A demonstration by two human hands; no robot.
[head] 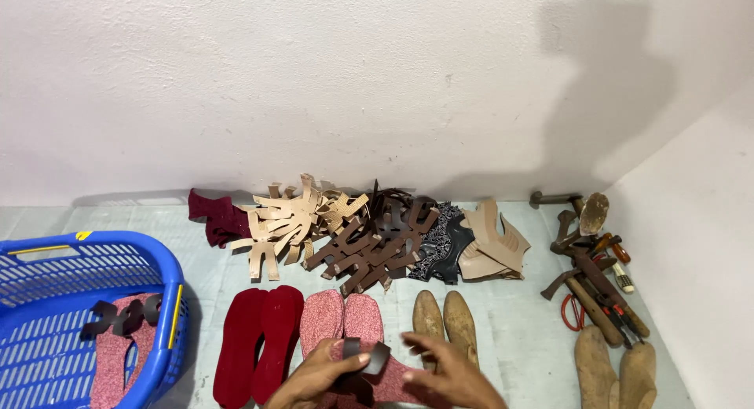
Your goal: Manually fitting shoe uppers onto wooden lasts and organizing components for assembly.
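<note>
At the bottom centre my left hand (pixel 318 375) grips a dark brown leather strap piece (pixel 364 357) that lies over a pink speckled insole (pixel 393 381). My right hand (pixel 452 374) hovers just to the right of the strap, fingers spread, resting on or just above that insole. Directly beyond the hands lie a pair of pink speckled insoles (pixel 342 319), a pair of dark red insoles (pixel 259 342) and a pair of tan wooden lasts (pixel 444 321).
A blue plastic basket (pixel 47 267) at left holds a pink insole with a dark strap (pixel 122 330). Piles of tan (pixel 287 220), brown (pixel 377 244), black patterned and beige cut pieces line the wall. Hammers, scissors and tools (pixel 593 275) lie right, with two lasts (pixel 616 374).
</note>
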